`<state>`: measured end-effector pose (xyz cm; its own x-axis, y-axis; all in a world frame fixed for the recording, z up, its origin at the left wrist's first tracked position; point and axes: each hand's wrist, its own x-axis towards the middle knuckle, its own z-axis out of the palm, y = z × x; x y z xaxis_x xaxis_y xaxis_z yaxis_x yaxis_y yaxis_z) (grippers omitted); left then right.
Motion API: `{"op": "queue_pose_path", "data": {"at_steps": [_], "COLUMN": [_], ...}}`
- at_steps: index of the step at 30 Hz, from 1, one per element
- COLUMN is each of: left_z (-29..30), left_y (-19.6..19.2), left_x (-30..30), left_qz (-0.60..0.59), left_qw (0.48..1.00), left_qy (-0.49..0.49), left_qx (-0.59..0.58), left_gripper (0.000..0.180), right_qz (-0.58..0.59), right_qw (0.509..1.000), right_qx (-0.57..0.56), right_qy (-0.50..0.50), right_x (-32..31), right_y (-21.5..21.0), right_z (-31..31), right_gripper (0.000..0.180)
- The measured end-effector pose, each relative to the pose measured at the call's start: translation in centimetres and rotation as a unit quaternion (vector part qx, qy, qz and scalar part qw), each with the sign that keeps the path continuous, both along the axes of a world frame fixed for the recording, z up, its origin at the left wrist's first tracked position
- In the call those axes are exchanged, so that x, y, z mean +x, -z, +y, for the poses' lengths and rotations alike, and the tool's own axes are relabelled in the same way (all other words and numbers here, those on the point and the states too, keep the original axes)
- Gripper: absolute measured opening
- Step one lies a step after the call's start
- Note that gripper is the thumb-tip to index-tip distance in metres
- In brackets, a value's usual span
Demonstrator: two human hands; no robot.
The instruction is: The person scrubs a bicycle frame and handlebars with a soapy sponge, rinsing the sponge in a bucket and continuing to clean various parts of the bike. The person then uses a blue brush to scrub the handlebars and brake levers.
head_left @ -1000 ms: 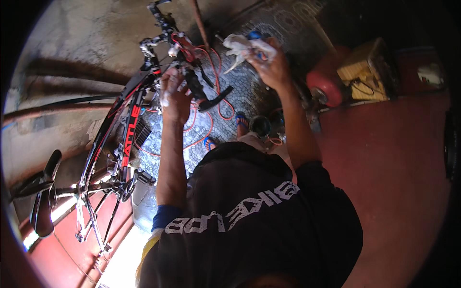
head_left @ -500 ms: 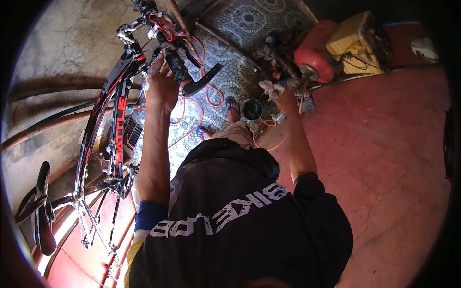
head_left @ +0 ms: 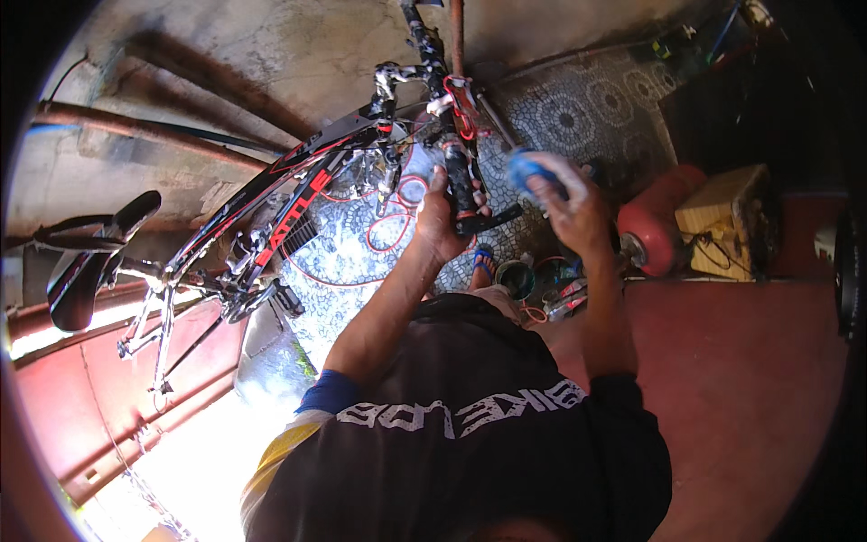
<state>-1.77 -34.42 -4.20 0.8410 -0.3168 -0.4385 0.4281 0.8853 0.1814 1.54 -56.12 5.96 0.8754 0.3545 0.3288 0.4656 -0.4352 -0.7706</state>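
Black and red, the bicycle frame (head_left: pixel 302 203) stands tilted on my left, foam on its stem and handlebar (head_left: pixel 426 41). My left hand (head_left: pixel 440 221) is wrapped round the black grip (head_left: pixel 459 172) at the near end of that handlebar, beside the brake lever (head_left: pixel 490 219). To the right of the grip, my raised right hand (head_left: pixel 576 206) holds a blue, sponge-like piece (head_left: pixel 533 172). It is smeared by motion, so its exact kind is unclear. The piece and the handlebar are apart.
A dark bucket (head_left: pixel 515 278) stands by my sandalled foot. Beyond it on the right are a red tank (head_left: pixel 664 221) and a yellowish box (head_left: pixel 722 221). An orange hose (head_left: pixel 388 233) loops over the patterned floor. The black saddle (head_left: pixel 77 289) is at far left, near a wall.
My view has turned, so the bicycle appears farther right. My left hand has shifted onto the grip's end. My right hand has come up from beside the bucket toward the handlebar; the blue piece now shows.
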Motion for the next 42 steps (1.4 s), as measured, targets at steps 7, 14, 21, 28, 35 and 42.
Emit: {"op": "queue_pose_path", "data": {"at_steps": [7,14,21,28,35,42], "left_z": [-1.2,-0.8,-1.2,0.3,-0.6,-0.5], "left_y": [0.6,5.4,2.8,0.7,3.9,1.3], "left_x": [-2.2,-1.9,-2.2,-1.2,-2.2,-2.9], "left_qz": [-0.155,-0.12,-0.021,-0.043,-0.134,-0.066], "left_qw": [0.974,0.982,0.995,0.978,0.963,0.978], "left_qy": [-0.047,-0.081,-0.093,0.002,0.009,0.041], "left_qx": [-0.157,-0.122,0.027,0.204,0.233,0.192], "left_gripper": [0.041,0.064,0.07,0.041,0.028,0.037], "right_qz": [-0.049,-0.053,-0.005,-0.049,-0.075,-0.055], "right_qw": [0.958,0.96,0.96,0.989,0.96,0.943], "right_qx": [-0.244,-0.249,-0.246,-0.107,-0.15,-0.199], "right_qy": [-0.139,-0.117,-0.135,-0.094,-0.224,-0.26], "right_x": [3.9,4.1,3.5,10.5,21.3,25.8], "right_y": [1.9,3.8,4.4,-0.8,-0.7,4.5], "right_z": [7.8,8.5,7.8,8.7,16.4,13.9], "right_gripper": [0.039,0.043,0.043,0.037,0.044,0.046]}}
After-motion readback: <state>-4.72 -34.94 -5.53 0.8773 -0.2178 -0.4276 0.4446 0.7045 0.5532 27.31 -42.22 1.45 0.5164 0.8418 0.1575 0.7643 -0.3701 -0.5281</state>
